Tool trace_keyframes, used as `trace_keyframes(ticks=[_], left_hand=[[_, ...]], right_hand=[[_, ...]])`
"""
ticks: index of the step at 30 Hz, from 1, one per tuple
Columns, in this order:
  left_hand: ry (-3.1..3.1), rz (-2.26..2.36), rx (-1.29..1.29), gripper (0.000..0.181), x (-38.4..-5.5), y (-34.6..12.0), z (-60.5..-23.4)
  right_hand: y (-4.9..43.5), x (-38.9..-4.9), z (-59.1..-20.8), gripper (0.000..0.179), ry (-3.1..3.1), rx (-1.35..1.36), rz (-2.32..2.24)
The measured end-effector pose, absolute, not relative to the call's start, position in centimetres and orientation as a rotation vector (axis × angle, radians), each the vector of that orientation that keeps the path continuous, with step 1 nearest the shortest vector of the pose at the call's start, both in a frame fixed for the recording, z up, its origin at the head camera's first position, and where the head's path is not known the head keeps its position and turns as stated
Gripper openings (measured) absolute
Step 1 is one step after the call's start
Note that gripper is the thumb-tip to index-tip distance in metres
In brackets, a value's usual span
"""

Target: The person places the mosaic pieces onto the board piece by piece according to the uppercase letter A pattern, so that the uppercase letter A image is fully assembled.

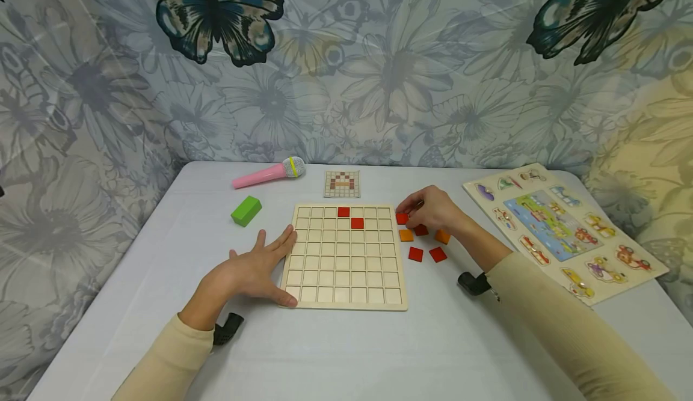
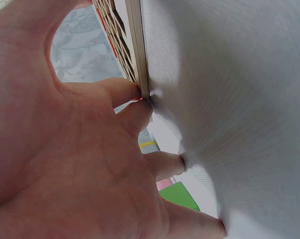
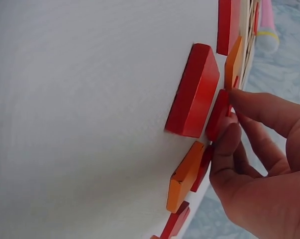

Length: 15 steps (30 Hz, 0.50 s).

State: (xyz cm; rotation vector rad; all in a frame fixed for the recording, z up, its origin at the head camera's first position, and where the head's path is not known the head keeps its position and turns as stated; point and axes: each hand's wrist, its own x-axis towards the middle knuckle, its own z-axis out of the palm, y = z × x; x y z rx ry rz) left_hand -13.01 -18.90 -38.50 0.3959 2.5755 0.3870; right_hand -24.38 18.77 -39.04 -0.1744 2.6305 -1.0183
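Note:
A pale wooden grid board (image 1: pixel 342 263) lies in the middle of the table. Two red square tiles sit in its upper cells, one red tile (image 1: pixel 343 211) in the top row and another a row below. My left hand (image 1: pixel 249 272) is spread along the board's left side, thumb at the near corner and fingertips at the edge. Beyond the board's far right corner, my right hand (image 1: pixel 435 213) pinches a red tile (image 1: pixel 402 218) between thumb and finger. Around it lie loose red tiles (image 1: pixel 415 254) and orange tiles (image 1: pixel 406 235); the right wrist view shows their thick sides, including a red tile (image 3: pixel 194 94).
A small pattern card (image 1: pixel 341 184) lies behind the board. Back left are a pink toy microphone (image 1: pixel 265 174) and a green block (image 1: pixel 246 211). A picture puzzle board (image 1: pixel 563 232) covers the right side, partly under my right sleeve. Patterned cloth hangs behind the table.

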Motion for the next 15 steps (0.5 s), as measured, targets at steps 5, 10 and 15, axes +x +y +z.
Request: trace_keyframes(ticks=[5,10,15], left_hand=[[2.576,0.401,0.401,0.136,-12.95,-18.96,-38.48],[2.578,0.406,0.405,0.135,-12.83,-18.96,-38.43],[2.576,0.404,0.4,0.135,-12.76,-18.87,-38.36]], right_hand=[[18.8,-24.36,-39.03,0.027,2.633,-0.193,-1.011],[18.91,-24.34,-39.02,0.028,2.628,-0.204,-1.025],[19.03,-24.28,-38.88,0.029,2.619,-0.216,-1.036]])
